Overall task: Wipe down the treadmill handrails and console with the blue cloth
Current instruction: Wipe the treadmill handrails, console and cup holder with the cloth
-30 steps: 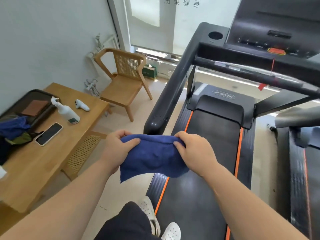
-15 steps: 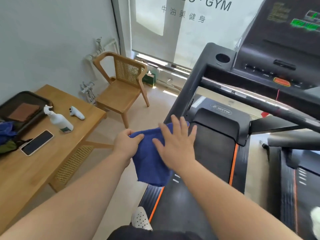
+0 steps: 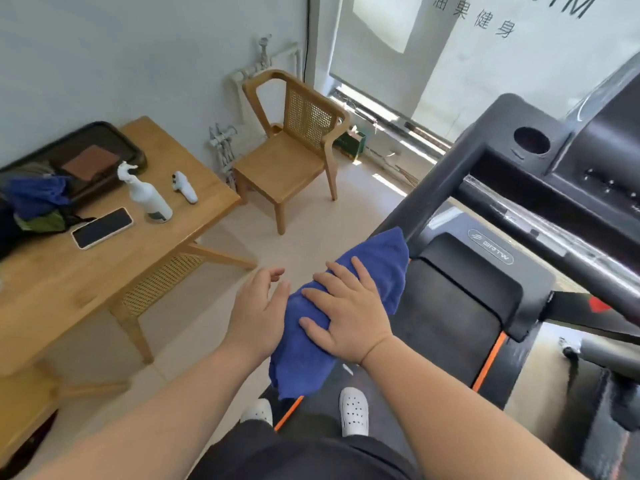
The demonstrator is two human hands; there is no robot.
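Pressing flat with spread fingers, the right grip point(image 3: 346, 317) pins the fuzzy blue cloth point(image 3: 377, 258) draped over the rounded black handrail point(image 3: 433, 188). The left grip point(image 3: 258, 306), straight-fingered and empty, sits at the cloth's nine o'clock.

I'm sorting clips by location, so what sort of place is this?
Probably a small gym: a treadmill with a handrail fills the right side, and the window lettering ends in 健身, meaning fitness. The wooden table and chair suggest a rest corner.
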